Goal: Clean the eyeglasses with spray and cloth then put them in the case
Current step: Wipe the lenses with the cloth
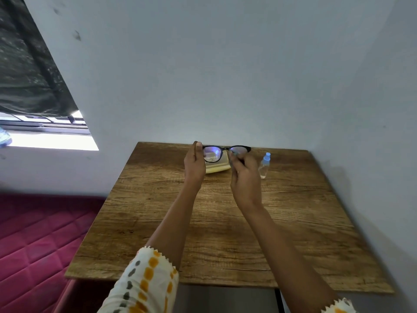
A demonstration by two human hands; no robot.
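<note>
Black-framed eyeglasses (225, 149) are held up above the far part of the wooden table (225, 222). My left hand (194, 164) pinches their left end. My right hand (244, 175) grips them at the right lens, with a bit of pale cloth (234, 154) showing between its fingers. Behind and below the glasses a pale yellow case (216, 169) lies on the table near the wall. A small clear spray bottle with a blue cap (264, 164) lies just right of my right hand, untouched.
The table stands against a white wall (225, 75), with another wall close on the right. A magenta quilted mattress (40, 240) lies to the left, below a window with a dark curtain (27, 75).
</note>
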